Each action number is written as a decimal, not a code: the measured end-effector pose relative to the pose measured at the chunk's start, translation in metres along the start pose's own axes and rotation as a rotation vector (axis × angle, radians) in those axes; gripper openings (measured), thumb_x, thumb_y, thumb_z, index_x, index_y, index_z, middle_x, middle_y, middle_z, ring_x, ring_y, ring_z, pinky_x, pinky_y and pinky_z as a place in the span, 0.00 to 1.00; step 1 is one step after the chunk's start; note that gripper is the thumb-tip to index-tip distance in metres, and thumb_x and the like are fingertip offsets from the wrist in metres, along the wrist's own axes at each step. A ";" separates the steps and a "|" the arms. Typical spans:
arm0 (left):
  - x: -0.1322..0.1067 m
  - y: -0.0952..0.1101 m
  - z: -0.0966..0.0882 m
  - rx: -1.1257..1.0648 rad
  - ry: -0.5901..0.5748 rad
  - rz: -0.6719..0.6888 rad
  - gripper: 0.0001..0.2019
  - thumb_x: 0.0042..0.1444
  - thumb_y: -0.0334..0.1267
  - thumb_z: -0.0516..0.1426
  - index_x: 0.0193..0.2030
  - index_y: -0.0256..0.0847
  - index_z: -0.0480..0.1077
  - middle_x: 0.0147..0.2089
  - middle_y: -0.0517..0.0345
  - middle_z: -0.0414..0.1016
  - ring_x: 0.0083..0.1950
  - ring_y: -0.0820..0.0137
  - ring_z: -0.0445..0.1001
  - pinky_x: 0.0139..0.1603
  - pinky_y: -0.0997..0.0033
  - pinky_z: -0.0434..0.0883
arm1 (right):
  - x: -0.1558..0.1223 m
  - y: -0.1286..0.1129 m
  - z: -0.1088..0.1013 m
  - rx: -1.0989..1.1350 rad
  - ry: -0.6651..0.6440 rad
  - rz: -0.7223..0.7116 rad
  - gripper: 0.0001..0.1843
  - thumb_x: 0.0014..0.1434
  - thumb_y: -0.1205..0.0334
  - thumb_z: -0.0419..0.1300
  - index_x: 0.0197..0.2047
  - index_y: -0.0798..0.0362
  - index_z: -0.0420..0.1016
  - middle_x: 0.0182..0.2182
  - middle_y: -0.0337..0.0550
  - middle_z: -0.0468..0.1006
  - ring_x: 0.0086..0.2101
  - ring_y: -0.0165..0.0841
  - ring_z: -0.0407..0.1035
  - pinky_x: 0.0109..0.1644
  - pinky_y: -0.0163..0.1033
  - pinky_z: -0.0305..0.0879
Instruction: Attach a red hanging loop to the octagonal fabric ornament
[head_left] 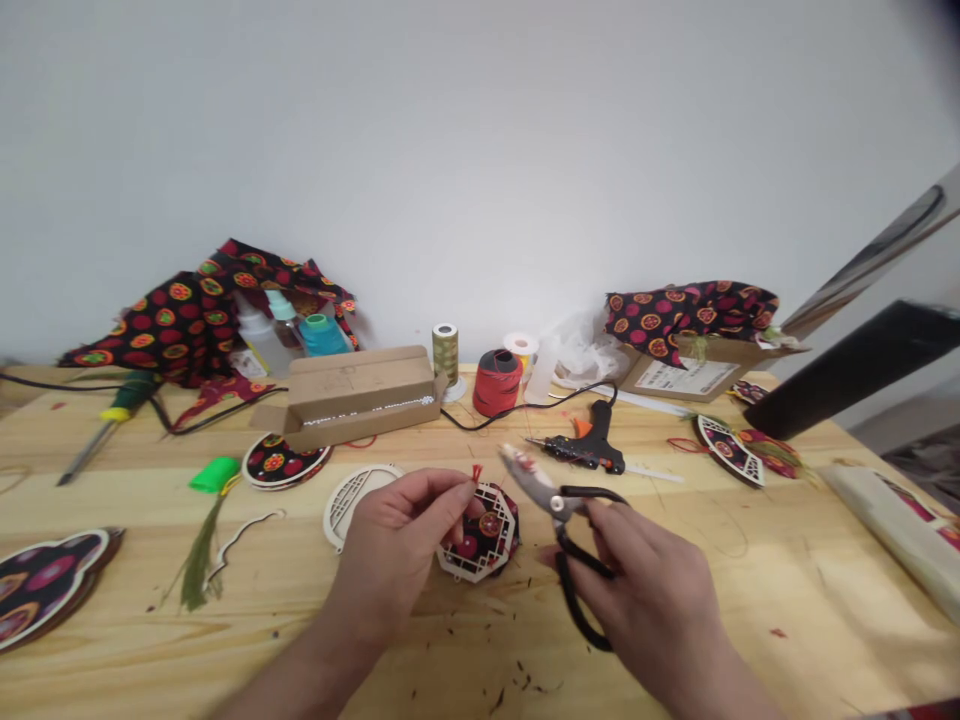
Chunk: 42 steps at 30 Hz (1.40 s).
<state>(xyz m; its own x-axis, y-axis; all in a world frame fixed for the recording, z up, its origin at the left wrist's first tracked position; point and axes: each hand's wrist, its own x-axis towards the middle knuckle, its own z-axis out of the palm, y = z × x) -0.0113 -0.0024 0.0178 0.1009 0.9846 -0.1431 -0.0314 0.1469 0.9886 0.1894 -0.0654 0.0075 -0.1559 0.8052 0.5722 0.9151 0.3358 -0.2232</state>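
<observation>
The left hand [394,545] partly hides the lattice ornament [487,532].

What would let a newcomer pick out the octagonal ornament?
On the wooden table, below the cardboard box, the ornament sits between the left hand and the black-handled scissors in the right hand. Unlike the rounded pieces nearby, it has eight sides, a white lattice frame over black patterned cloth, and a red tuft on top.

Lighting: bright, even, soft, with faint shadows on the tabletop [757,610]. Defects: wide-angle bowing toward the edges, slight blur on the scissors [551,505], dark out-of-focus smear [934,20] at 2 o'clock.
</observation>
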 end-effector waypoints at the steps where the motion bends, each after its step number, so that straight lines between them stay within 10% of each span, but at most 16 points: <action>1: 0.001 0.000 -0.001 -0.027 0.013 -0.003 0.04 0.47 0.36 0.62 0.27 0.39 0.76 0.22 0.61 0.75 0.21 0.77 0.64 0.24 0.80 0.64 | -0.005 0.009 -0.007 -0.021 -0.009 0.013 0.10 0.58 0.57 0.56 0.37 0.56 0.70 0.26 0.46 0.76 0.26 0.32 0.72 0.23 0.32 0.62; 13: 0.007 -0.002 -0.001 -0.217 0.045 -0.040 0.05 0.43 0.36 0.64 0.24 0.36 0.76 0.23 0.59 0.75 0.21 0.78 0.63 0.23 0.79 0.62 | -0.047 0.104 -0.059 -0.168 -0.531 0.164 0.13 0.56 0.60 0.57 0.45 0.49 0.72 0.42 0.46 0.78 0.37 0.36 0.75 0.36 0.36 0.73; 21: 0.007 -0.006 -0.001 -0.226 0.010 -0.050 0.05 0.45 0.35 0.63 0.25 0.36 0.76 0.23 0.59 0.75 0.21 0.79 0.63 0.23 0.80 0.62 | -0.007 0.033 -0.021 0.137 -0.249 0.020 0.10 0.61 0.68 0.52 0.41 0.53 0.74 0.37 0.47 0.75 0.39 0.36 0.68 0.41 0.43 0.68; 26: 0.008 -0.005 0.000 -0.251 0.025 -0.047 0.04 0.44 0.35 0.63 0.25 0.36 0.76 0.23 0.60 0.75 0.21 0.79 0.63 0.22 0.80 0.62 | 0.012 -0.019 0.015 0.378 -0.331 0.019 0.09 0.56 0.73 0.58 0.36 0.50 0.75 0.30 0.40 0.73 0.35 0.33 0.65 0.39 0.38 0.66; 42: 0.007 -0.005 -0.001 -0.262 0.004 -0.041 0.04 0.47 0.34 0.62 0.26 0.35 0.76 0.23 0.60 0.75 0.21 0.79 0.63 0.23 0.80 0.62 | 0.024 -0.035 0.021 0.414 -0.374 0.007 0.10 0.57 0.75 0.55 0.27 0.53 0.70 0.29 0.40 0.73 0.32 0.32 0.62 0.37 0.38 0.64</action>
<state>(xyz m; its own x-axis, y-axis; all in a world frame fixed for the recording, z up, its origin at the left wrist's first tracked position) -0.0116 0.0034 0.0117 0.1036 0.9775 -0.1836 -0.2841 0.2060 0.9364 0.1457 -0.0480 0.0124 -0.3407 0.9013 0.2675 0.7061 0.4331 -0.5602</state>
